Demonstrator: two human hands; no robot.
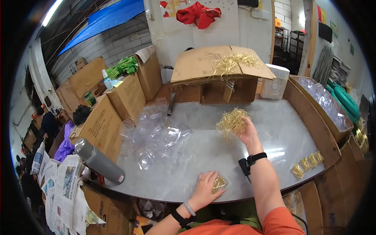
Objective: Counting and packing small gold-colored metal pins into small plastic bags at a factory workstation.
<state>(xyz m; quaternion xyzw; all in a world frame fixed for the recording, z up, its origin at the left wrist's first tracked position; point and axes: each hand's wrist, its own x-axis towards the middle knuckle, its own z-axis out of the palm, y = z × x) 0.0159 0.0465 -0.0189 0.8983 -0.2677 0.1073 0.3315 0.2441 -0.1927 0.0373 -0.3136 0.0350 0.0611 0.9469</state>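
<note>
My right hand [248,131] is raised over the middle of the grey tabletop, its fingers closed round a loose tangled bunch of thin gold wire pieces [232,122]. Near the front edge, my left hand [204,188] rests on the table, thumb and fingers round a small clear box of gold wire pieces [219,184]. Too fine to make out is the exact kind of the wire pieces. Several small packs of gold pieces [307,164] lie in a row at the right. Empty clear plastic boxes [160,131] are heaped at the left.
A cardboard box [196,64] at the back carries more gold pieces on its flap. Beside it stands a white fan-like unit [275,81]. A grey bottle [100,161] is at the left edge, near cartons [102,125]. A long carton of clear plastic [323,102] borders the right.
</note>
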